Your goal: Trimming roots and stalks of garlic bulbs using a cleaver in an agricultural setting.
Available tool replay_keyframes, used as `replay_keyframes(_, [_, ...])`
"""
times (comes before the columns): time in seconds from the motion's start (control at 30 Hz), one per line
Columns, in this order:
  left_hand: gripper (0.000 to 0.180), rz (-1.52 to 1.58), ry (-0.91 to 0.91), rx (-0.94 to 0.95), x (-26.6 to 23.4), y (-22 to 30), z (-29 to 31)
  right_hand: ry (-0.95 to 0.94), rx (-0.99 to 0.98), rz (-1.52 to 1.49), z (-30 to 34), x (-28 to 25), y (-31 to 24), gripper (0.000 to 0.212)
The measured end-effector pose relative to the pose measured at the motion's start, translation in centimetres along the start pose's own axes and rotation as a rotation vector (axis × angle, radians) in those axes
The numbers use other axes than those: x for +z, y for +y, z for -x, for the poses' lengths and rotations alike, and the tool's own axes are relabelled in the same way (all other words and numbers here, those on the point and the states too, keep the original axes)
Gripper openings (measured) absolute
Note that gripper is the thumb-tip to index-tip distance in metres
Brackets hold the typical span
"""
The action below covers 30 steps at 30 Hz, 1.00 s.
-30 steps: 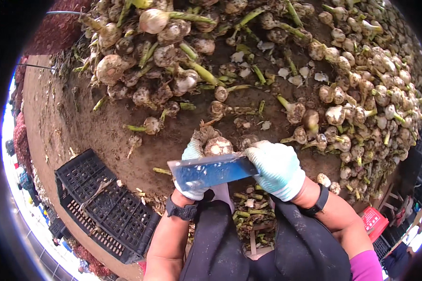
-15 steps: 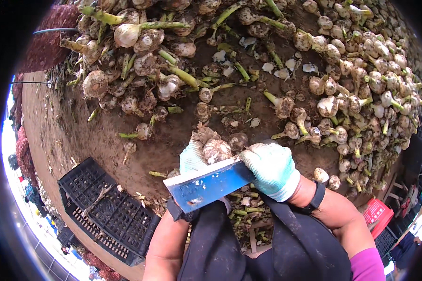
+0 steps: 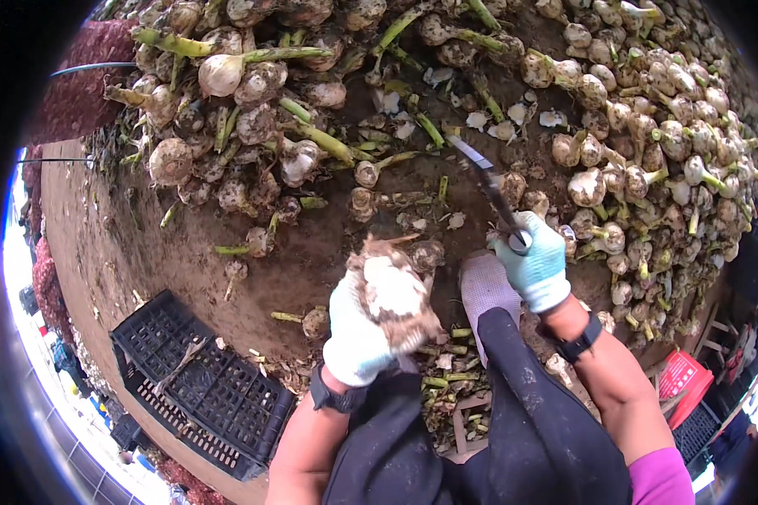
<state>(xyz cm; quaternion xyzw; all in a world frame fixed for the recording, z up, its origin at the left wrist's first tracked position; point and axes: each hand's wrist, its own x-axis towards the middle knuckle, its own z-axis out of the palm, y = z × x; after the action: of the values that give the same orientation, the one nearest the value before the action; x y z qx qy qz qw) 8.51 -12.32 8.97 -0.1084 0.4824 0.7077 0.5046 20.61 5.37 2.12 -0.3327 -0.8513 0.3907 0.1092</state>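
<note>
My left hand, in a pale mint and white knit glove, is closed around a large garlic bulb. A broad white face of the bulb points up, with brown, dirty root fibres and skin round its edge. To the right, my right hand, gloved alike, grips the handle of a wide-bladed knife. The blade points away and slightly left, turned nearly edge-on, apart from the bulb. Just beyond the held bulb, a small dirty garlic bulb lies on the ground.
Unpeeled garlic with green stems is heaped at far left. A large garlic pile spreads along the right. A black plastic crate lies at lower left, a red plastic item at lower right. Cut stems gather between my legs.
The knife has left the bulb and swung right and away in my right hand, its blade turning from flat to edge-on. The bulb in my left hand now shows a white face upward.
</note>
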Motion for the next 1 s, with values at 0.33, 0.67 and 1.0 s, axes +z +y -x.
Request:
replay_keyframes(0.33, [0.084, -0.925, 0.205, 0.478, -1.5, -1.7, -1.3, -0.510, 0.392, -0.705, -0.8, -0.9, -7.2, 0.036])
replay_keyframes(0.67, [0.031, -0.887, 0.163, 0.336, -2.8, -2.0, -0.3, -0.316, -0.370, -0.023, -0.3, -0.5, -5.9, 0.038])
replay_keyframes(1.0, [0.047, -0.129, -0.064, 0.212, -1.7, 0.6, -0.8, -0.228, 0.350, -0.015, 0.5, -1.1, 1.1, 0.027])
